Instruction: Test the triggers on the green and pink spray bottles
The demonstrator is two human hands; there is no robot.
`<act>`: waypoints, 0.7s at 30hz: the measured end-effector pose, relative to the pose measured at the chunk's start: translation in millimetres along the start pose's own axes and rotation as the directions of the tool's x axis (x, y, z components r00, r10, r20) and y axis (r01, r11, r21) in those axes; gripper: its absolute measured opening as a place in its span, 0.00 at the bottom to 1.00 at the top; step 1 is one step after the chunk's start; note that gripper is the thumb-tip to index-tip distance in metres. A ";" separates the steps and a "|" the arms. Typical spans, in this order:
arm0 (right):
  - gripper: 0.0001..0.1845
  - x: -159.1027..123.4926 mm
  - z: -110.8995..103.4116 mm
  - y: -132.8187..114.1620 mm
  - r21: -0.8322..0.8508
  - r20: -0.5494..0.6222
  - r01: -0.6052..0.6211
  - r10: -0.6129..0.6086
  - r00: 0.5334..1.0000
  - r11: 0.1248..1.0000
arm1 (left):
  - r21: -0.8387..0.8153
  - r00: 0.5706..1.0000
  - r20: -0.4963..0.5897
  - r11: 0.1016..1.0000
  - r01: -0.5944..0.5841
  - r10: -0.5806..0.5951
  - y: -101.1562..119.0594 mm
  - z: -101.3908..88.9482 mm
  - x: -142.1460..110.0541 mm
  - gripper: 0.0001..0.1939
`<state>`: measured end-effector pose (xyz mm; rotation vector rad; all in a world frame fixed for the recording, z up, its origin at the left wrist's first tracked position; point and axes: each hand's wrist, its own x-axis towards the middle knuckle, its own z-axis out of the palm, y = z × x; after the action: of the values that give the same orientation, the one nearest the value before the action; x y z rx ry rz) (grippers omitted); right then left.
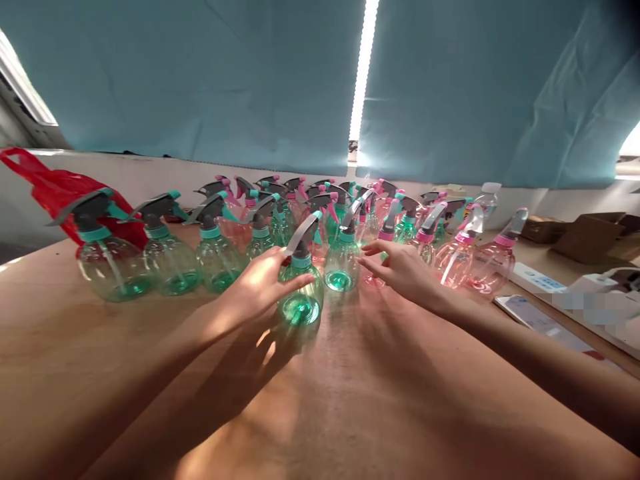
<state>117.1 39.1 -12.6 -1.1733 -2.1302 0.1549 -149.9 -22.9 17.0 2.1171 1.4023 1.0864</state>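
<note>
My left hand (263, 280) is closed around the body of a green spray bottle (303, 308), the thumb lying across its front. This bottle is upright, with a turquoise collar and a grey trigger head. My right hand (403, 267) has its fingers stretched out and apart, at a pink spray bottle (374, 272) partly hidden behind them. Whether they touch it I cannot tell. Between the hands stands another green spray bottle (341, 270). More green spray bottles (173, 270) line the left, and pink spray bottles (455, 261) stand on the right.
Several mixed spray bottles (290, 190) crowd the back of the wooden table (330, 420). A red plastic bag (65, 183) lies at far left. On the right are a phone (540, 320), a white power strip (540, 279), cardboard boxes (593, 237) and a clear bottle (489, 200). Blue curtains (225, 80) hang behind.
</note>
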 end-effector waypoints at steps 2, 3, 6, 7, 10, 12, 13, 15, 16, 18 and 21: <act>0.20 6.9 5.9 -4.4 0.020 -0.031 -0.041 0.042 0.999 0.999 | 0.107 0.999 0.040 0.994 0.005 -0.010 -3.9 -1.8 8.7 0.16; 0.22 10.0 7.9 -6.5 0.032 -0.041 -0.058 0.059 0.997 0.998 | 0.137 0.998 0.063 0.991 0.004 -0.012 -5.1 -1.8 13.6 0.16; 0.27 19.0 12.5 -11.4 0.053 -0.051 -0.090 0.093 0.994 0.995 | 0.195 0.997 0.064 0.980 0.036 -0.049 -8.0 -0.2 27.3 0.18; 0.28 22.2 14.1 -12.3 0.058 -0.047 -0.101 0.103 0.994 0.993 | 0.219 0.996 0.057 0.974 0.055 -0.069 -9.4 0.6 30.9 0.20; 0.32 32.4 19.6 -12.3 0.106 -0.016 -0.163 0.165 0.986 0.981 | 0.259 0.993 0.050 0.962 0.091 -0.108 -15.0 3.1 37.9 0.27; 0.31 38.8 23.7 -11.3 0.163 0.010 -0.194 0.195 0.981 0.967 | 0.243 0.994 0.046 0.966 0.087 -0.101 -19.4 4.6 40.5 0.28; 0.30 41.5 25.6 -10.7 0.188 0.020 -0.200 0.200 0.980 0.962 | 0.228 0.995 0.045 0.970 0.080 -0.092 -21.4 5.3 41.7 0.28; 0.26 45.5 28.6 -9.7 0.223 0.031 -0.198 0.196 0.980 0.955 | 0.197 0.996 0.034 0.978 0.073 -0.081 -24.1 6.4 44.2 0.26; 0.24 46.8 29.7 -9.2 0.232 0.033 -0.194 0.192 0.981 0.953 | 0.186 0.996 0.027 0.980 0.074 -0.080 -25.0 7.0 45.5 0.25; 0.22 47.8 30.8 -8.4 0.239 0.028 -0.193 0.191 0.981 0.952 | 0.183 0.997 0.013 0.981 0.069 -0.073 -25.7 8.1 48.0 0.21; 0.22 47.1 30.7 -7.2 0.252 0.024 -0.190 0.190 0.981 0.949 | 0.193 0.999 -0.004 0.981 0.036 -0.036 -26.0 11.0 50.7 0.15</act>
<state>76.3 78.4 -8.7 -1.2209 -1.9254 0.4997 -146.8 34.8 12.6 2.2139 1.5980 0.9720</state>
